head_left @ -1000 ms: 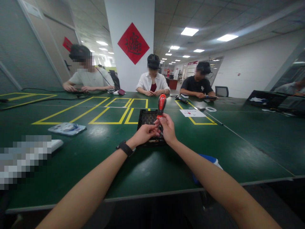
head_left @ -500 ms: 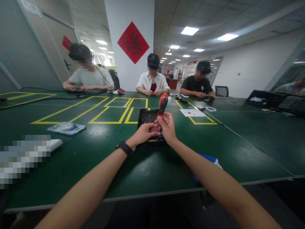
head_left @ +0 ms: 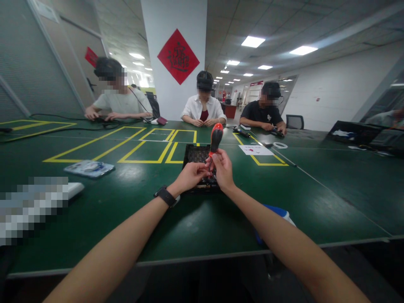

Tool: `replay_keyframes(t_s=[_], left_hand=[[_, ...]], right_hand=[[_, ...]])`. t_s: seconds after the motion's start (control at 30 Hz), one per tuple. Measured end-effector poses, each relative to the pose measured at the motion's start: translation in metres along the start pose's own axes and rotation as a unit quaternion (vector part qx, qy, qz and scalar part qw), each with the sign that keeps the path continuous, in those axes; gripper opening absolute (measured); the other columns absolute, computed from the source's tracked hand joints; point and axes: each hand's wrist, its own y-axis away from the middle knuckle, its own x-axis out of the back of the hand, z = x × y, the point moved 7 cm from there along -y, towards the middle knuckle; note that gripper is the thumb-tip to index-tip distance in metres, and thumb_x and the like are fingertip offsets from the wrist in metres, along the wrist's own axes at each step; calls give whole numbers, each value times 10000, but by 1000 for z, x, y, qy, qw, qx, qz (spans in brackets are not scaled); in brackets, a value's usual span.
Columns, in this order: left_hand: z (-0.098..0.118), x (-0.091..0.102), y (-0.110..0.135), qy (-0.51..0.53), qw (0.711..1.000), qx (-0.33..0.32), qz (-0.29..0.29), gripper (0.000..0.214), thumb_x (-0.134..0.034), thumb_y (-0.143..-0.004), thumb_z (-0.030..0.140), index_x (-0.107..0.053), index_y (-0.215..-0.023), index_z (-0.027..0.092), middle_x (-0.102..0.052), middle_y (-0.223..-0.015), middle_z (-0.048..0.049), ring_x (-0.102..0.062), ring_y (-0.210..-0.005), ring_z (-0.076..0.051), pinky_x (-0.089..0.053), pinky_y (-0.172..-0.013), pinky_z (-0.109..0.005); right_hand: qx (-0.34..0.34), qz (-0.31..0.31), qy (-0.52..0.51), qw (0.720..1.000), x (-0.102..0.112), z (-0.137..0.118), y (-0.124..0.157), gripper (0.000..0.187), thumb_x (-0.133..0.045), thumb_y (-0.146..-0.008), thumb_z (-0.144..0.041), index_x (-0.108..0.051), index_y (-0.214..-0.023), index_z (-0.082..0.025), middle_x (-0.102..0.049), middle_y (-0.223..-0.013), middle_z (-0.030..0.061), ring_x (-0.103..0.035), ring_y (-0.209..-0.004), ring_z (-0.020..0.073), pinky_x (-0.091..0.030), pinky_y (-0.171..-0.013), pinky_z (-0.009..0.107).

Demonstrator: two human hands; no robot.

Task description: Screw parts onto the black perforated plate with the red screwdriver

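Observation:
A screwdriver with a red and black handle [head_left: 216, 136] stands upright over a black tray [head_left: 196, 155] on the green table [head_left: 132, 210]. My right hand [head_left: 222, 170] is wrapped round the lower part of the screwdriver. My left hand [head_left: 189, 176], with a black watch on the wrist, pinches near the screwdriver's shaft just above the tray. What its fingertips hold is too small to make out.
Three people sit along the far side of the table. A flat blue-white packet [head_left: 89, 168] lies at the left, a white paper [head_left: 255, 150] and a tape roll [head_left: 280, 145] at the right. A blue and white object [head_left: 277, 212] lies under my right forearm. Yellow tape marks boxes on the table.
The screwdriver handle has tilted slightly and my hands have shifted a little over the tray. Otherwise the scene is the same.

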Motion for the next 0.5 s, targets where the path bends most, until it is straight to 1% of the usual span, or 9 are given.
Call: replay_keyframes(t_s=[0.07,0.13,0.17,0.23,0.3,0.37,0.43,0.5], left_hand=[[7,14,0,-84,993,-17,81,201,-570,-757,303,-671,-832,146,-689,-792,-41,-622,-743,-179,-455,-711,-274],[8,30,2,-136,977,-15,164,216,-556,-765,301,-678,-889,174,-695,-848,-43,-624,-772,-182,-450,-734,-279],[6,40,3,-151,968,-6,202,223,-554,-764,305,-679,-900,180,-696,-858,-46,-625,-782,-183,-450,-740,-280],[-4,58,5,-162,952,23,258,224,-565,-747,323,-686,-864,175,-697,-860,-52,-628,-782,-184,-455,-744,-281],[-21,76,7,-137,943,73,296,240,-578,-724,331,-682,-850,155,-698,-789,-54,-634,-736,-177,-468,-707,-273],[-39,90,11,-83,935,121,322,248,-593,-700,341,-675,-789,124,-688,-713,-60,-633,-681,-168,-479,-669,-264],[-57,100,17,0,925,167,341,254,-634,-657,336,-663,-732,95,-679,-686,-73,-625,-630,-152,-487,-642,-254],[-73,103,21,59,916,210,336,252,-671,-616,328,-656,-675,84,-668,-661,-74,-605,-577,-128,-489,-619,-241]], right_hand=[[27,15,-1,1000,1,-8,0,277,-472,-822,-401,-462,-1026,-212,-576,-822,13,-545,-636,84,-434,-542,205],[54,36,11,998,4,-15,-1,273,-461,-829,-387,-460,-1042,-217,-580,-900,32,-566,-778,113,-456,-633,231],[65,49,25,996,6,-17,-1,271,-453,-832,-383,-464,-1046,-216,-578,-925,39,-562,-834,123,-457,-671,243],[76,80,66,992,14,-17,-4,265,-441,-834,-378,-476,-1034,-208,-576,-934,44,-549,-887,134,-448,-726,261],[75,117,104,985,27,-11,-8,258,-434,-831,-381,-486,-1006,-198,-574,-916,40,-544,-885,133,-437,-750,267],[65,147,127,979,42,0,-14,265,-413,-831,-393,-486,-986,-192,-573,-894,32,-545,-856,128,-431,-750,267],[45,165,151,974,59,15,-21,284,-376,-834,-410,-487,-969,-186,-573,-884,26,-545,-822,121,-430,-742,264],[-1,188,201,961,78,32,-25,312,-327,-840,-420,-489,-952,-178,-580,-887,29,-546,-800,115,-432,-727,253]])
